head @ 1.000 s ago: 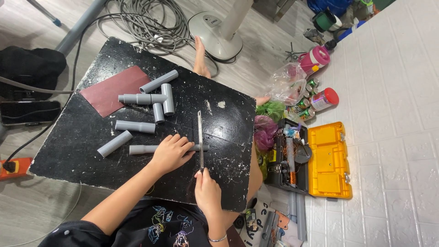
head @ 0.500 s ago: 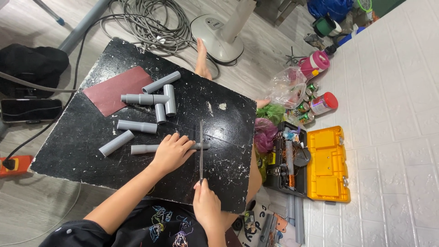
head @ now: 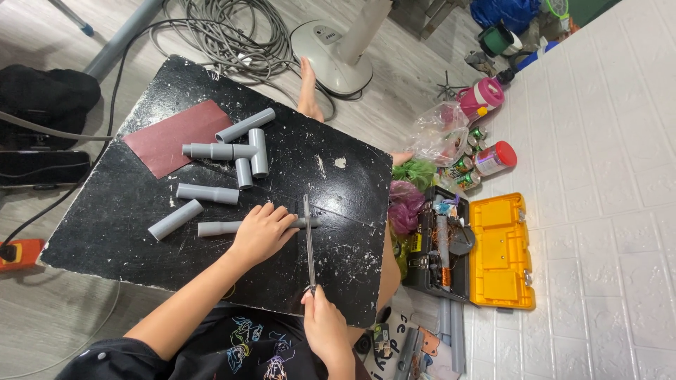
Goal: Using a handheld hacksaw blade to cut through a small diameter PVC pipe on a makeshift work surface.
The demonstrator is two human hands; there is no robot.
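My left hand (head: pixel 262 232) presses down on a grey plastic pipe (head: pixel 218 228) lying across the black board (head: pixel 141 232). My right hand (head: pixel 322 325) grips the handle end of a thin saw blade (head: pixel 308 239), which lies across the pipe just right of my left hand's fingers. The pipe's short end (head: pixel 313 222) sticks out past the blade. Several other grey pipe pieces lie on the board: a loose one (head: pixel 175 219), a stepped one (head: pixel 207 193) and a cluster with a joined tee (head: pixel 239 150). A red-brown sandpaper sheet (head: pixel 174 136) lies at the board's far left.
An open yellow toolbox (head: pixel 501 251) sits on the floor at the right, beside plastic bags (head: pixel 415 176) and cans (head: pixel 486 160). A fan base (head: pixel 338 49) and coiled grey cables (head: pixel 225 35) lie beyond the board. A bare foot (head: pixel 307 91) rests by the board's far edge. White tiled wall at the right.
The saw blade has slid back toward me along the cut as my right hand pulled away from the board's edge. My left hand stays on the pipe.
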